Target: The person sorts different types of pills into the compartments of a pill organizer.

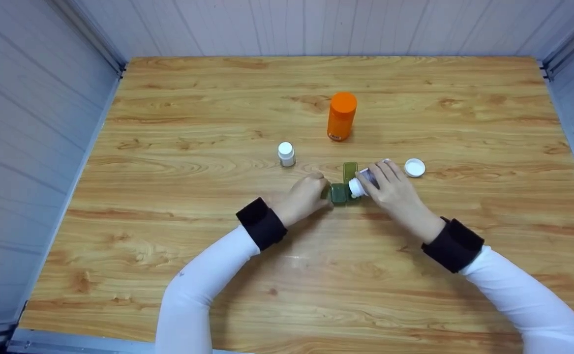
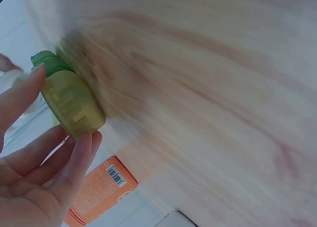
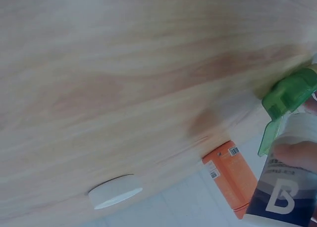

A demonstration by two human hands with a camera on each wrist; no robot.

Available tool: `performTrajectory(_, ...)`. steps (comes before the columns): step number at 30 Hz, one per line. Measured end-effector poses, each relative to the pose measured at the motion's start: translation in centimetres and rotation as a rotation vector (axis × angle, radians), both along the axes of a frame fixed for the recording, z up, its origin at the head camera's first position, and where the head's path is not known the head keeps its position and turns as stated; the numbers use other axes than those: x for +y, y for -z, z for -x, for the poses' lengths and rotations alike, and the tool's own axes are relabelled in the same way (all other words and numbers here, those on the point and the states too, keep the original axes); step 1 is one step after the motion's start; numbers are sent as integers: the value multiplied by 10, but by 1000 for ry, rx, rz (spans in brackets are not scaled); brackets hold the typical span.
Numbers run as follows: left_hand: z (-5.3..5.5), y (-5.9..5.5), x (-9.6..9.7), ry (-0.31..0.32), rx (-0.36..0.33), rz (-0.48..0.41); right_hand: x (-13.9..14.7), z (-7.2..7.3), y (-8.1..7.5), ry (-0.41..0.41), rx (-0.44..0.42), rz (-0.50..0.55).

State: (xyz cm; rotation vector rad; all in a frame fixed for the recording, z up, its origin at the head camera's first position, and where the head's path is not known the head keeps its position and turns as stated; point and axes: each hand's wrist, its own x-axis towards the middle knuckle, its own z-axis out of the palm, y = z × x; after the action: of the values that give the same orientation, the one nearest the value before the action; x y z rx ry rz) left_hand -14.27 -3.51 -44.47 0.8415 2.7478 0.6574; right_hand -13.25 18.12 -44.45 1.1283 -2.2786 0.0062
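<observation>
My left hand [image 1: 305,197] holds the left end of a small translucent green pill box [image 1: 338,193], thumb and fingers on its two sides. In the left wrist view its yellow-green body [image 2: 77,106] shows close to the table. One green lid flap [image 1: 350,170] stands open on the far side. With my right hand [image 1: 392,189] I grip a white pill bottle [image 3: 282,192] with a dark blue label and a large "B". The bottle is uncapped and tilted, its mouth right at the open part of the box. What lies inside the box is hidden.
A white cap [image 1: 414,167] lies on the wooden table [image 1: 287,285] to the right of my right hand. Beyond my hands stands an orange bottle [image 1: 342,118] with an orange lid. A small white bottle [image 1: 286,154] stands farther left. Pale walls [image 1: 306,27] border the table.
</observation>
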Motion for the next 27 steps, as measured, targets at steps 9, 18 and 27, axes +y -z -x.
performTrajectory(9,0,0,-1,3,6,-23,1,0,1,-18,6,5)
performTrajectory(18,1,2,0,9,-1,-12,3,0,4,3,-36,43)
performTrajectory(27,-1,3,-1,6,19,-26,12,-7,1,130,-529,338)
